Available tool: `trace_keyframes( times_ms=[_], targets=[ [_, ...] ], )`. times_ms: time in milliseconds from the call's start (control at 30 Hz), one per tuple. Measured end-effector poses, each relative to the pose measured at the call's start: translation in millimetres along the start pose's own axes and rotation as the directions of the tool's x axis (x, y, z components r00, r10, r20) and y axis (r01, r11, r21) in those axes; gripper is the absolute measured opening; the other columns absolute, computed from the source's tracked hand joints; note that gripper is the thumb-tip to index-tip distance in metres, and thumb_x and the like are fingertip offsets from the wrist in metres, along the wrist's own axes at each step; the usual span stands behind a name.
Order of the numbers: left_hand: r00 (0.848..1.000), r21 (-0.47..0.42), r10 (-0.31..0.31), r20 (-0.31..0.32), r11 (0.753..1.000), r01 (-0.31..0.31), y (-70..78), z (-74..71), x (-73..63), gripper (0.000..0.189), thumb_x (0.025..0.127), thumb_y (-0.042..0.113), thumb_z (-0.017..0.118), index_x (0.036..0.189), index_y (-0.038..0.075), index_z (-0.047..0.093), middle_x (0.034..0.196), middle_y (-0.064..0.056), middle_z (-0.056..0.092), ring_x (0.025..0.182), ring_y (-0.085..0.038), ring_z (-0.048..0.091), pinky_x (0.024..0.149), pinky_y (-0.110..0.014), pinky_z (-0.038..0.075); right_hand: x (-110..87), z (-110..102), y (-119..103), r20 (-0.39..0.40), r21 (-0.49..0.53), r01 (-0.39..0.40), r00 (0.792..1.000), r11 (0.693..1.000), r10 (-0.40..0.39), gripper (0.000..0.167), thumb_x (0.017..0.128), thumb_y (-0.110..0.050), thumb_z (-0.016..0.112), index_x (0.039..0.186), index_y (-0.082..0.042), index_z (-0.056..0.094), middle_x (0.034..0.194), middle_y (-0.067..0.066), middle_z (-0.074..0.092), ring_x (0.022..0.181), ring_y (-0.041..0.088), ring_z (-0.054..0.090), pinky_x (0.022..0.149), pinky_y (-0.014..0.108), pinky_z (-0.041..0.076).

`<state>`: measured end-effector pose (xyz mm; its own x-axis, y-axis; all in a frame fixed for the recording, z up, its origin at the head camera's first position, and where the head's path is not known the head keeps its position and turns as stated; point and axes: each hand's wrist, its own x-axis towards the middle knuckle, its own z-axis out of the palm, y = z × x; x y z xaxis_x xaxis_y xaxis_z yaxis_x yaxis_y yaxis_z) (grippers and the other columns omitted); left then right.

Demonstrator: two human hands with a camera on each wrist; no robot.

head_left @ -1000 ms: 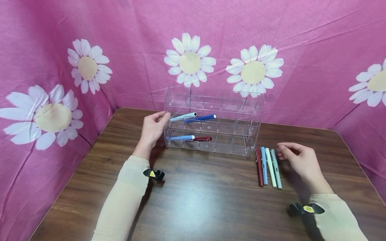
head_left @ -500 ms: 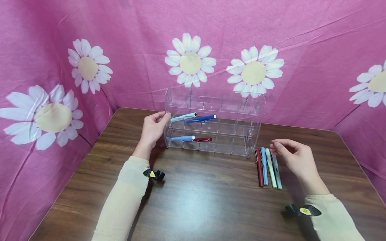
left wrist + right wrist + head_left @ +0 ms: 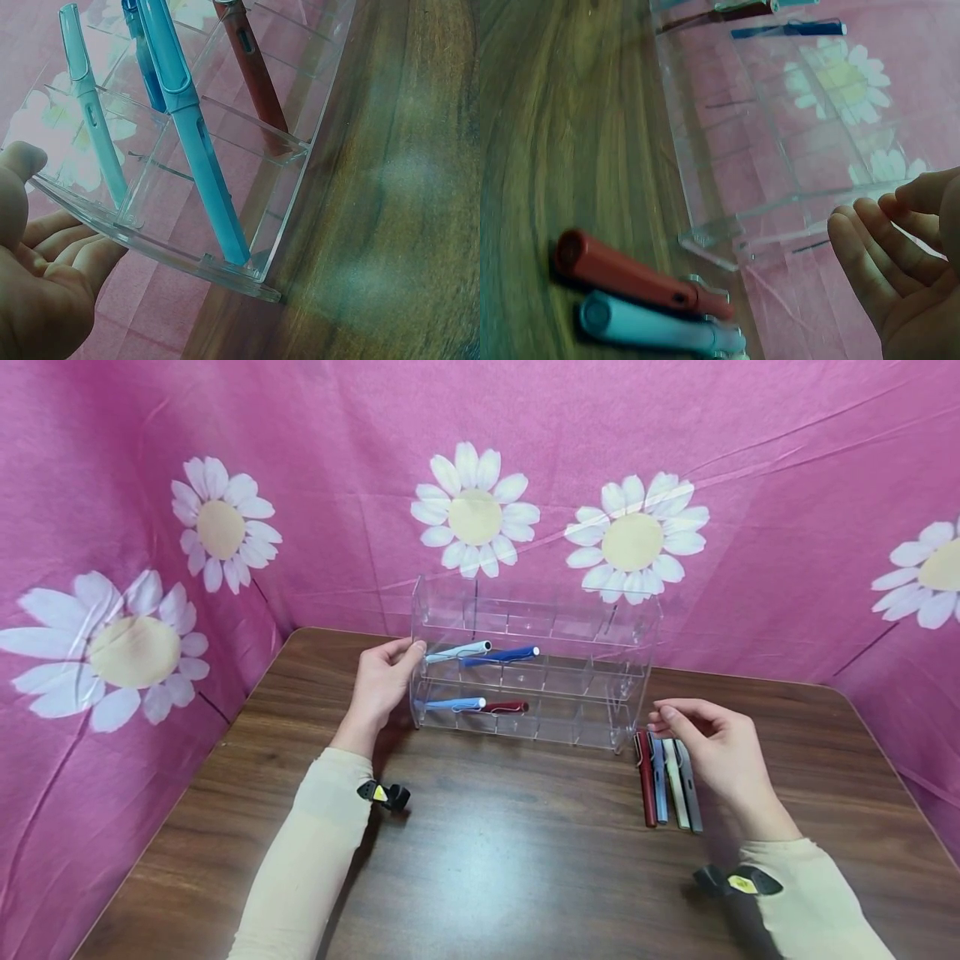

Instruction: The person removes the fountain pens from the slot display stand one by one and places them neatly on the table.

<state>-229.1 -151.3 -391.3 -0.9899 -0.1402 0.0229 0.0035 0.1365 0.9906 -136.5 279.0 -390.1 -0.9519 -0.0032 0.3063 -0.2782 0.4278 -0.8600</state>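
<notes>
A clear acrylic pen rack (image 3: pixel 555 727) with stepped tiers stands at the back of the table. My left hand (image 3: pixel 381 681) grips its left side panel, thumb in front and fingers behind. A pale blue pen (image 3: pixel 457 652) and a dark blue pen (image 3: pixel 501 657) lean in the middle tier. Below them sit a light blue pen (image 3: pixel 453 703) and a dark red pen (image 3: pixel 506 707). Right of the rack, my right hand (image 3: pixel 716 752) hovers with loosely bent fingers holding nothing. Beside and under it lie a red pen (image 3: pixel 646 781), a blue pen (image 3: pixel 659 785), a pale green pen (image 3: pixel 676 789) and a greyish green pen (image 3: pixel 688 789).
The brown wooden table (image 3: pixel 480 860) extends in front of the rack. Behind it hangs a pink cloth (image 3: pixel 345 485) printed with white daisies. Each sleeve carries a black wrist camera, the left camera (image 3: pixel 384 794) and the right camera (image 3: pixel 738 882).
My right hand has moved left, from beside the row of pens to over their upper ends, and its shadow now falls on them. The left hand stays on the rack.
</notes>
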Motion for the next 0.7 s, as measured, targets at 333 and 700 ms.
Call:
trace_keyframes(
  times_ms=[333, 700],
  targets=[
    [1.0, -0.009, 0.01, 0.002, 1.0, -0.01, -0.6, -0.6, 0.2, 0.045, 0.105, 0.021, 0.069, 0.139, -0.009, 0.067, 0.114, -0.023, 0.079, 0.085, -0.002, 0.067, 0.078, -0.014, 0.056, 5.2, 18.5, -13.0, 0.018, 0.135, 0.036, 0.999, 0.99, -0.039, 0.016, 0.104, 0.002, 0.066, 0.114, 0.012, 0.074, 0.092, -0.009, 0.083, 0.076, 0.007, 0.079, 0.075, 0.018, 0.063],
    [1.0, -0.011, 0.005, -0.003, 1.0, -0.005, -2.2, 0.0, 1.0, 0.045, 0.104, 0.021, 0.07, 0.138, -0.008, 0.068, 0.112, -0.022, 0.078, 0.083, -0.001, 0.066, 0.077, -0.014, 0.055, 8.9, 33.9, -24.5, 0.059, 0.064, 0.055, 0.997, 0.996, -0.059, 0.017, 0.105, 0.0, 0.067, 0.115, 0.011, 0.075, 0.093, -0.014, 0.081, 0.082, 0.005, 0.078, 0.077, 0.018, 0.063]
  ],
)
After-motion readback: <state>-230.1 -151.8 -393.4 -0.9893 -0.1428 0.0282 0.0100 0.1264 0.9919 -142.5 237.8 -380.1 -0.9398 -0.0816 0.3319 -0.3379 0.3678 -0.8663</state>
